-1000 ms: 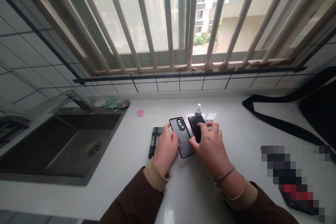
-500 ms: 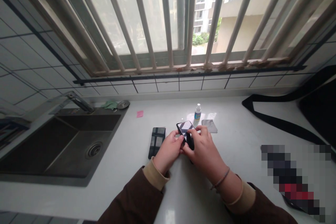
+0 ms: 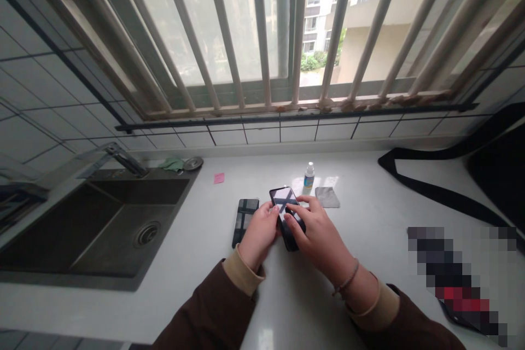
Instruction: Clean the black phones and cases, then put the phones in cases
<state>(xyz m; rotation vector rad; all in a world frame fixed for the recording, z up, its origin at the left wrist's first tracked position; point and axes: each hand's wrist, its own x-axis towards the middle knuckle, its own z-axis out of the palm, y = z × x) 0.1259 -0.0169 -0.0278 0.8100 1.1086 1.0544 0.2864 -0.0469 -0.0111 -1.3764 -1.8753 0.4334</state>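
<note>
A dark smartphone (image 3: 283,197) is held tilted above the counter, its glossy screen facing up and reflecting the window bars. My left hand (image 3: 264,227) is closed around its left edge, thumb at the side of the screen. My right hand (image 3: 318,229) is on the phone's right side, with thumb and index fingertips close together over the screen and another finger at the far right edge. Its lower fingers are hidden. Beside my left hand, a second smartphone (image 3: 246,210) lies flat, partly covered by that hand. A small white bottle (image 3: 309,176) and a grey cloth (image 3: 328,197) are just beyond my right hand.
A steel sink (image 3: 102,235) with a faucet (image 3: 125,159) is set into the white counter (image 3: 184,262) on the left. A pink sticky note (image 3: 219,178) lies near the back. A black strap (image 3: 435,191) and a pixelated dark object (image 3: 455,279) are on the right. Window bars (image 3: 264,38) rise behind.
The held phone has shifted slightly left and turned flatter, so more of its screen shows. My right fingers have moved left and over the screen. The other items stay in place.
</note>
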